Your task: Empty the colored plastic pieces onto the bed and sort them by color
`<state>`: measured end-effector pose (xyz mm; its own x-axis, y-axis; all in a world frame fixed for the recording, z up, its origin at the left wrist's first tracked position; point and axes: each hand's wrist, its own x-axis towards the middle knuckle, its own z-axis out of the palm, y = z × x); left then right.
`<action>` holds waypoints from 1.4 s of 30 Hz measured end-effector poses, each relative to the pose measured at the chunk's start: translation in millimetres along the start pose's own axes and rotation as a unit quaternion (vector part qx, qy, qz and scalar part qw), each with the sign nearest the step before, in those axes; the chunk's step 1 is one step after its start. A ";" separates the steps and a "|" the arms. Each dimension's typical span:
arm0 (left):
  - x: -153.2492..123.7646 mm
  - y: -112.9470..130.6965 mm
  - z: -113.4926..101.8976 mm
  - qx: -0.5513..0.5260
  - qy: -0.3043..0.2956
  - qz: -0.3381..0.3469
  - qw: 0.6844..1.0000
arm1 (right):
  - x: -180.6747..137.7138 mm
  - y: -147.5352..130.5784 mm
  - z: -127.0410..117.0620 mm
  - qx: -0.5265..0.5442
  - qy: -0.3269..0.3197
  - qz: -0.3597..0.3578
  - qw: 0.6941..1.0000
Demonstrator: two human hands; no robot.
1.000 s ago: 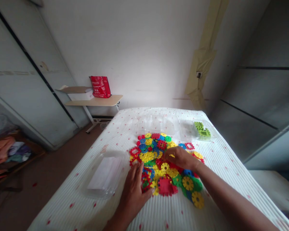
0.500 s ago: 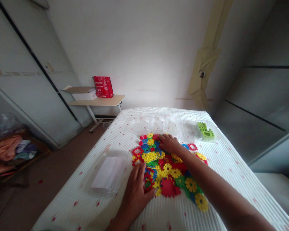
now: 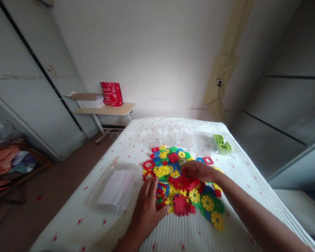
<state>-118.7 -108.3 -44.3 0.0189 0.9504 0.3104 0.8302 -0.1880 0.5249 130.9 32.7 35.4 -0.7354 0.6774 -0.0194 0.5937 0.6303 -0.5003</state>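
Note:
A heap of flat plastic building pieces [image 3: 161, 171] in red, yellow, blue and green spreads over the bed. Some are notched discs, like the yellow disc [image 3: 207, 203]; others are square, like the red square [image 3: 181, 204]. My left hand [image 3: 148, 199] rests at the heap's left edge, thumb and fingers apart, holding nothing. Over the right middle of the heap is my right hand [image 3: 199, 170], fingers bent down and drawn together among red pieces. What its fingertips grip, if anything, is hidden. A pale green piece [image 3: 183, 161] shows by its fingers.
On the left lies a clear plastic container [image 3: 132, 185] with white paper [image 3: 115, 187]. Further clear containers [image 3: 170, 136] stand at the back; the right one holds light green pieces [image 3: 222, 142]. Beyond the bed is a small table [image 3: 115, 110] with a red bag [image 3: 112, 94] and a box [image 3: 90, 101].
My right hand has moved from the far edge of the heap toward me and to the right, its fingers now more bent. Pieces at the back are uncovered. My left hand stays put.

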 end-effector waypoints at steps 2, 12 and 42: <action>-0.2 0.2 0.5 0.003 0.002 0.002 1.000 | -3.1 0.5 -2.5 0.022 0.025 0.041 0.999; 0.6 0.6 -1.9 0.003 -0.012 -0.006 1.000 | 41.0 -12.3 9.0 -0.180 0.065 0.160 0.968; 1.2 -9.4 4.1 0.024 0.035 0.055 0.998 | -83.6 60.6 -83.8 0.035 0.508 0.324 0.798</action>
<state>-124.2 -104.4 -52.1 0.0740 0.9048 0.4194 0.8512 -0.2765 0.4461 255.7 46.1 79.3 0.3829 0.8324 0.4006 0.6958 0.0254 -0.7178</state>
